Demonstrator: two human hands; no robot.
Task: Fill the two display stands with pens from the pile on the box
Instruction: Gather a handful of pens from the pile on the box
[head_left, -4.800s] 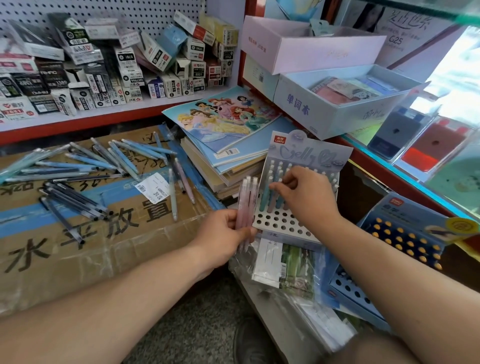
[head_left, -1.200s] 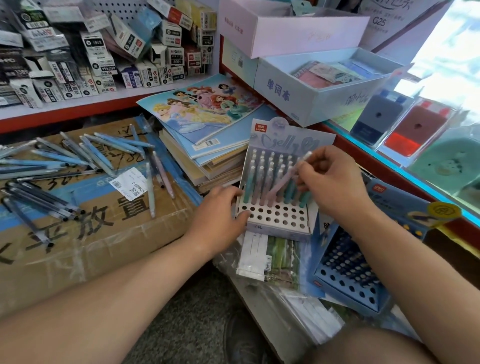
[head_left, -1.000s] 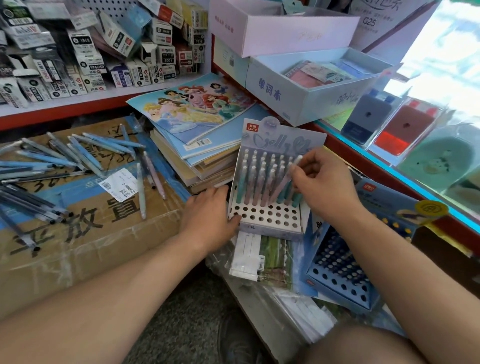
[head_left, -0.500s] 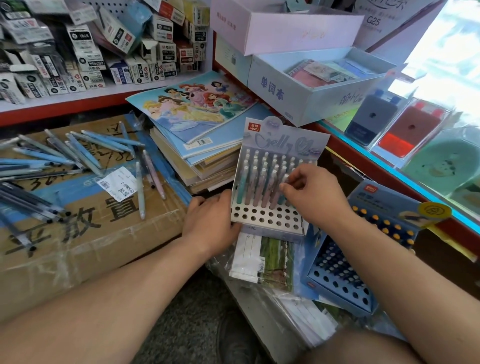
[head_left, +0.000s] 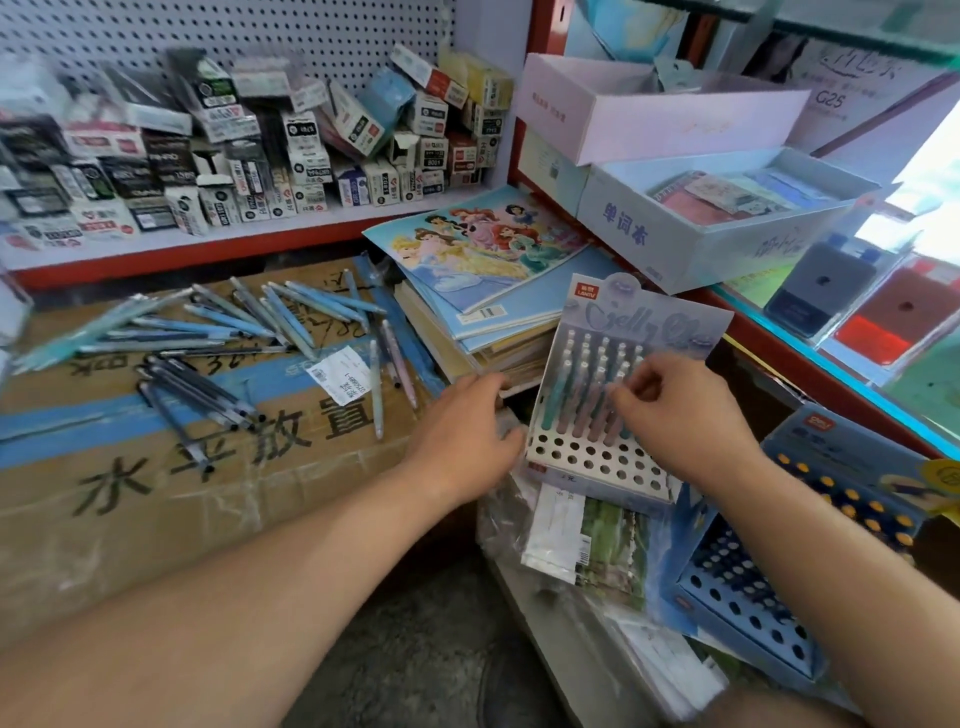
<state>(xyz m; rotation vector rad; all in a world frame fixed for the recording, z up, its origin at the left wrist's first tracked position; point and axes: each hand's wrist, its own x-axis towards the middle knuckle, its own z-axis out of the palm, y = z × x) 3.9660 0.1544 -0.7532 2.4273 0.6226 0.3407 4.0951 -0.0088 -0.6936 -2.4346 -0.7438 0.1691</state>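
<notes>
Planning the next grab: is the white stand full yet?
Not full: the white stand holds pens in its back rows, but the front holes are empty.

My left hand (head_left: 462, 431) lies palm-down, its digits loosely stretched ahead. My right hand (head_left: 680, 415) curls its fingers (head_left: 631, 382), tips bunched by the thumb; their grip is unclear.

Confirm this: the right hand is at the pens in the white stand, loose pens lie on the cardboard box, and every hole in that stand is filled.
Not every hole. The head view shows the white stand with its front rows empty; only its back rows hold pens. The right hand is at those pens, and loose pens lie on the cardboard box.
</notes>
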